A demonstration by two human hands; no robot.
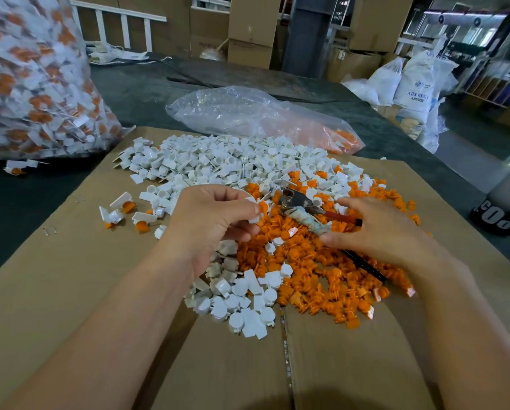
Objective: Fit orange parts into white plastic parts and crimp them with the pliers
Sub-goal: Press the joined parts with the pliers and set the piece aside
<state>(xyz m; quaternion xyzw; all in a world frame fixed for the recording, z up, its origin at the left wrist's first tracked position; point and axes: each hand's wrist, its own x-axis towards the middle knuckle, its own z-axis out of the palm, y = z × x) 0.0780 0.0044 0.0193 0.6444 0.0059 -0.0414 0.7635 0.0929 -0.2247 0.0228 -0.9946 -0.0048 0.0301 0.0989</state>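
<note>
Head view. Warehouse, cartons (250, 22) behind; cardboard (70, 291) lay on a dark table (147, 93). White parts (218, 161) were heaped at 12 o'clock, orange parts (321, 276) at 4. Left hand (215, 223) pinched a white-and-orange piece (256, 207) at centre. Right hand (378, 229), fingers apart, straddled the pliers (304, 207) on the orange heap, not clamped. Judged: the bag (34, 84) at 10 was full of finished pieces; both heaps were large, much left.

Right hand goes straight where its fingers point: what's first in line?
The pliers: the right hand points at their wrapped handle, which lies on the orange parts. Gap looks small; depth unclear.
</note>
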